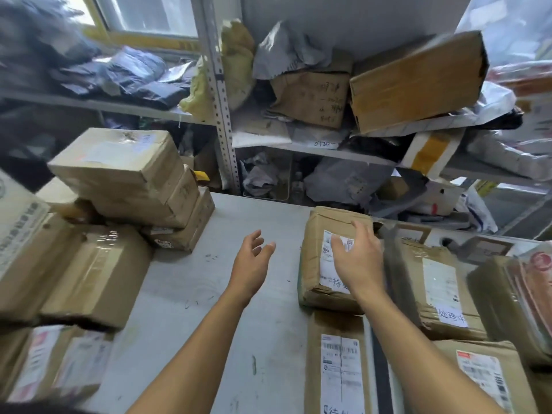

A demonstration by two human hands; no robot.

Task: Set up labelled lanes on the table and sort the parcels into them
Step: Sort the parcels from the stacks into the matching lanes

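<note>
the right hand (360, 264) has its fingers (339, 245) spread and straight over the top of a brown parcel (316, 258); whether they touch its white shipping label (328, 264) or hover just above it, i cannot tell. the left hand (252, 264) hangs over the bare grey table (209, 294) to the left, fingers loosely apart, holding nothing.

what could go wrong from here, as i judge it: the parcel sits at the far end of its row, near the table's far edge, so a one-handed push could slide it off toward the shelving (224, 115). it also lies just beside the next row, where a parcel carries a handwritten slip (452, 316), so a nudge right could blur the lanes.

the parcel is a flat cardboard box, creased and dented at its corners, taped, with handwritten characters on the label's near end. another labelled parcel (337, 366) lies nearer in the same row. unsorted boxes (119, 174) are stacked at the left.
</note>
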